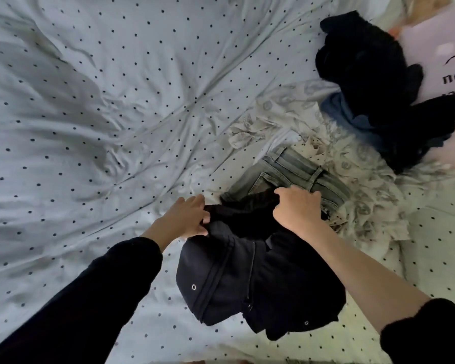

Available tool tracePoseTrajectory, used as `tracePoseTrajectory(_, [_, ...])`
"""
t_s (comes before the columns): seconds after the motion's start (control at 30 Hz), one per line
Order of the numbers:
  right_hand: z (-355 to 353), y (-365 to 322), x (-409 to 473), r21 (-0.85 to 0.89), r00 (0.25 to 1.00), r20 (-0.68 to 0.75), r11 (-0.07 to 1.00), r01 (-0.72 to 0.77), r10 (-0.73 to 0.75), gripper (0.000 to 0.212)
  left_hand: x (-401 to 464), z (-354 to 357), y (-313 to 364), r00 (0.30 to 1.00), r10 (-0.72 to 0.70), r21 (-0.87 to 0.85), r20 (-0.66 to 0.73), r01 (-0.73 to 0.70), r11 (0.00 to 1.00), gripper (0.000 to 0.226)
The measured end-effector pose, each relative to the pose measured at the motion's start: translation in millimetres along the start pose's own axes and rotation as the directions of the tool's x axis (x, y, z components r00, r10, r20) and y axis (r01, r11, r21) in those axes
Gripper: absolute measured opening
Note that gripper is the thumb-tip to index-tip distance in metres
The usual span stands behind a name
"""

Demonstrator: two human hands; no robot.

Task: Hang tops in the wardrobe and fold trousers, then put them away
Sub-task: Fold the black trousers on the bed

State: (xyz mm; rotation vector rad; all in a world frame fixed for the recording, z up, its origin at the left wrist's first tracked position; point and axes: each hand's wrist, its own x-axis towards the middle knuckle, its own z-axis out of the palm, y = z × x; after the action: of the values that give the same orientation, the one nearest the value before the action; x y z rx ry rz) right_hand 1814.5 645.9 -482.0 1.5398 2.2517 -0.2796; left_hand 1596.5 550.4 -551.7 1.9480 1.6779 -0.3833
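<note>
A dark navy garment (258, 279) with metal eyelets and a zip hangs bunched over the bed, held up by its top edge. My left hand (188, 218) pinches the left end of that edge. My right hand (297, 208) grips the right end. Just beyond my right hand, folded light grey jeans (286, 172) lie on a cream patterned cloth (357, 195). A heap of black clothes (371, 77) with a blue piece (352, 119) under it sits at the upper right.
The bed is covered by a white duvet with dark dots (116, 101), wrinkled, spreading across the left and middle. A pale pink pillow with printed letters (441, 64) lies at the far right edge behind the black heap.
</note>
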Motion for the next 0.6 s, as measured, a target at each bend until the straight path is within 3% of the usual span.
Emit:
tracePoseTrajectory(0.2, [-51, 31, -10, 0.084, 0.987, -0.102, 0.99, -0.113, 0.122, 0.026, -37, -47, -18, 0.984, -0.07, -0.333, -0.165, 0.011, 0.943, 0.006])
tracePoseTrajectory(0.3, [-80, 43, -22, 0.158, 0.981, -0.099, 0.976, -0.152, 0.169, 0.015, -58, -86, -24, 0.976, -0.129, -0.427, -0.173, 0.044, 0.903, 0.024])
tracePoseTrajectory(0.4, [-123, 49, -40, 0.217, 0.981, -0.13, 0.97, -0.112, 0.142, 0.019, -84, -128, -8, 0.959, -0.198, -0.489, -0.202, 0.076, 0.869, 0.029])
tracePoseTrajectory(0.6, [-221, 65, -70, 0.209, 0.927, -0.356, 0.977, -0.042, 0.115, 0.035, -129, -211, 27, 0.835, -0.302, -0.583, -0.459, -0.027, 0.812, 0.031])
